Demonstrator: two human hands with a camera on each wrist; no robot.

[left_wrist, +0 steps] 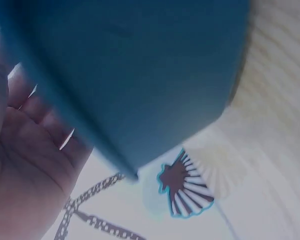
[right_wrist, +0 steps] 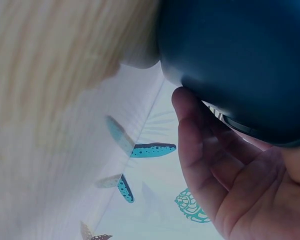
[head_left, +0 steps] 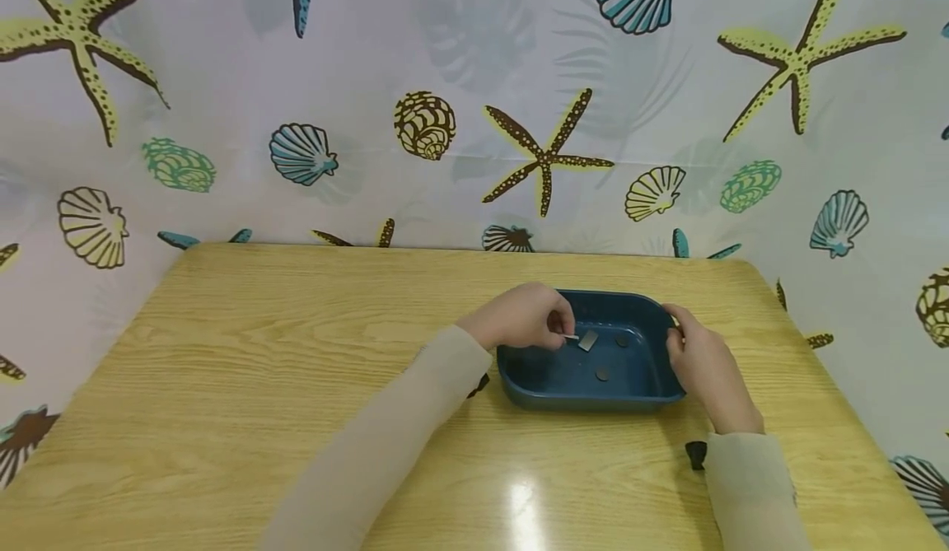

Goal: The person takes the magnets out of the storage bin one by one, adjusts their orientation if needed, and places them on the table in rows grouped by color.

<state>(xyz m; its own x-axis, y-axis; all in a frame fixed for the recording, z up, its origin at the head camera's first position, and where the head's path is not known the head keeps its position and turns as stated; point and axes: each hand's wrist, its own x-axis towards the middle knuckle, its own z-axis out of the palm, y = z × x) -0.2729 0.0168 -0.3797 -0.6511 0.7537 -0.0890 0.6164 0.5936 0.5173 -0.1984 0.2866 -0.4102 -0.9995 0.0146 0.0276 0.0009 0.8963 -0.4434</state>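
A dark blue plastic basin [head_left: 593, 403] stands toward the right side of the table. Over its left part, my left hand [head_left: 526, 319] pinches a small thin whitish piece [head_left: 571, 337], mostly hidden by the fingers; its kind I cannot tell. On the basin floor lie a small grey rectangular piece [head_left: 588, 340] and two dark round coin-like discs, one disc [head_left: 621, 341] farther back, the other disc [head_left: 602, 375] nearer. My right hand [head_left: 700, 361] grips the basin's right rim, its fingers against the outer wall in the right wrist view. The left wrist view shows the basin's outside [left_wrist: 140, 85] beside my left palm.
The wooden table [head_left: 259, 370] extends far to the left of the basin. Behind it hangs a white cloth [head_left: 356, 65] printed with starfish and shells. A black piece [head_left: 697, 455] shows beside my right sleeve, and another black piece [head_left: 480, 385] by the left sleeve.
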